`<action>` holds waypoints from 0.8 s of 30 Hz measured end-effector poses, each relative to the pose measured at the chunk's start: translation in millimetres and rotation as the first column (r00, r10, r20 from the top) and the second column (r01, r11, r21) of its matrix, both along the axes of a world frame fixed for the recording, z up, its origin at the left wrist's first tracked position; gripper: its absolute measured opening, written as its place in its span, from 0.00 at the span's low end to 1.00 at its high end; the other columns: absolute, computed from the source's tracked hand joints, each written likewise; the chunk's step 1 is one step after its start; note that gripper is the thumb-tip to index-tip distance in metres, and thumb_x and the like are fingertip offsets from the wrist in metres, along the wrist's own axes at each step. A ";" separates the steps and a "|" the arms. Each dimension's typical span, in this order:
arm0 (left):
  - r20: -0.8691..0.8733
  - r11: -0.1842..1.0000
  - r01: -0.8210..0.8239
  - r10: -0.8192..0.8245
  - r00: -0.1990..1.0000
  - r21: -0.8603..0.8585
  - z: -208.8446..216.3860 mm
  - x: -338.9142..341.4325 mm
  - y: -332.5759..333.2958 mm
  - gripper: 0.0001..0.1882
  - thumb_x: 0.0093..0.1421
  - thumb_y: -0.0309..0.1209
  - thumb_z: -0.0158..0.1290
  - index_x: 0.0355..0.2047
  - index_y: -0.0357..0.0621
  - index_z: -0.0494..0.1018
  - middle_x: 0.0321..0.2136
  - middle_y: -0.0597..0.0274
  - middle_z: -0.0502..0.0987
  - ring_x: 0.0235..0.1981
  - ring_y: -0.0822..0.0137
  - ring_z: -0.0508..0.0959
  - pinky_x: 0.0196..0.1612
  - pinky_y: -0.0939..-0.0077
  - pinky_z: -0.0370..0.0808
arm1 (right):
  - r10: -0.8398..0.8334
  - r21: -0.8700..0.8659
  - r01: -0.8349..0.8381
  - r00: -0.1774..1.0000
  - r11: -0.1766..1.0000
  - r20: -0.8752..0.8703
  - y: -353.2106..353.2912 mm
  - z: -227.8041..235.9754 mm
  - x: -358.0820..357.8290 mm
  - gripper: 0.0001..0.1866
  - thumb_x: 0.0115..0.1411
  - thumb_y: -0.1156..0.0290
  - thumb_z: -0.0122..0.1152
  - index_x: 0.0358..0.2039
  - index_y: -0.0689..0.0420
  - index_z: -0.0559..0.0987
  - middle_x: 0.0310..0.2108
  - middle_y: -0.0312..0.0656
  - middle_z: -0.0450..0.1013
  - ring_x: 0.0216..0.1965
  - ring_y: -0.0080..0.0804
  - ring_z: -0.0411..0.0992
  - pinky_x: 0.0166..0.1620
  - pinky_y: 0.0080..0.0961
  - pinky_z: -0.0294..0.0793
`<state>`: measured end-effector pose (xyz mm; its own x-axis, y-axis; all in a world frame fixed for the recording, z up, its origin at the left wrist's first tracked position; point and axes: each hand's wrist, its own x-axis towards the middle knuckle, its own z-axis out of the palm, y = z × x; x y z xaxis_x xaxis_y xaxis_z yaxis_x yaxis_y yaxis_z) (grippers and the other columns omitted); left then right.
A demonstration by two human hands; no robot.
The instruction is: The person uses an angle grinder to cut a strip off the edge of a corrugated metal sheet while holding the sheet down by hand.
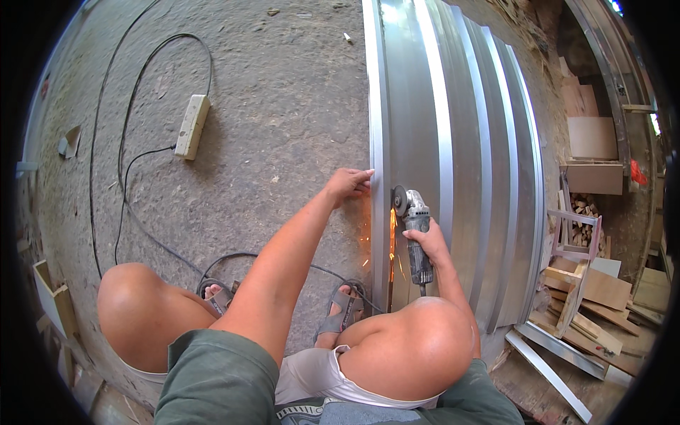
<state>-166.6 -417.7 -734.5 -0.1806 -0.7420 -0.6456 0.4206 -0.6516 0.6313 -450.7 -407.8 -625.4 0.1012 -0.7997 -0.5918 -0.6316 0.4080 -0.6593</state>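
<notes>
My right hand (pixel 431 243) is wrapped round the body of a grey and black angle grinder (pixel 420 216). The grinder's cutting disc (pixel 400 201) meets a ribbed, silvery sheet of metal roofing (pixel 464 163) near its left edge. Orange sparks (pixel 392 234) stream from the disc back toward me along the sheet. With closed fingers, my left hand (pixel 348 185) pinches the sheet's left edge, just beyond and left of the disc. Its fingertips are partly hidden. The grinder's lower end lies close to my right knee.
A black cable (pixel 166 244) loops over the rough ground to a pale power strip (pixel 192 127) at the far left. My sandalled foot (pixel 345 309) stands beside the sheet and cable. Scrap wood (pixel 591 290) and a small wooden frame (pixel 575 262) lie on the right; a board (pixel 57 301) stands at left.
</notes>
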 end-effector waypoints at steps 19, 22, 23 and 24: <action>-0.009 1.000 -0.006 0.006 1.000 0.008 3.9 0.9 0.2 0.21 0.66 0.48 0.61 0.43 0.42 0.83 0.36 0.65 0.83 0.39 0.71 0.83 0.41 0.78 0.79 | 0.018 -0.033 -0.017 0.999 0.999 0.032 -22.4 -4.5 9.1 0.27 0.47 0.71 0.74 0.46 0.64 0.74 0.36 0.40 0.76 0.34 0.26 0.75 0.39 0.27 0.77; -0.003 1.000 0.001 -0.001 1.000 -0.007 1.7 2.7 1.4 0.21 0.66 0.48 0.60 0.43 0.42 0.83 0.36 0.65 0.83 0.38 0.71 0.83 0.41 0.79 0.78 | 0.006 0.015 -0.007 0.999 1.000 0.044 -25.2 -0.2 17.1 0.27 0.48 0.71 0.74 0.47 0.64 0.73 0.35 0.40 0.76 0.33 0.27 0.75 0.38 0.27 0.77; 0.001 1.000 0.002 -0.002 1.000 -0.008 2.4 2.9 1.4 0.21 0.67 0.48 0.60 0.43 0.42 0.83 0.36 0.65 0.83 0.38 0.72 0.82 0.41 0.78 0.78 | -0.005 0.026 0.004 0.999 1.000 0.052 -25.5 3.5 20.7 0.27 0.48 0.71 0.74 0.47 0.64 0.73 0.35 0.40 0.76 0.32 0.26 0.75 0.38 0.27 0.77; 0.004 1.000 0.002 -0.002 1.000 -0.010 3.3 2.6 1.7 0.21 0.67 0.48 0.60 0.43 0.42 0.83 0.36 0.65 0.83 0.37 0.72 0.82 0.41 0.78 0.79 | -0.017 0.038 0.015 0.998 0.999 0.060 -25.4 8.1 25.2 0.27 0.48 0.71 0.74 0.48 0.63 0.73 0.35 0.39 0.76 0.32 0.25 0.74 0.37 0.26 0.76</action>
<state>-164.0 -416.0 -731.2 -0.1798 -0.7478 -0.6391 0.4164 -0.6465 0.6392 -425.6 -433.2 -617.3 0.1251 -0.7789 -0.6145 -0.5845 0.4426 -0.6800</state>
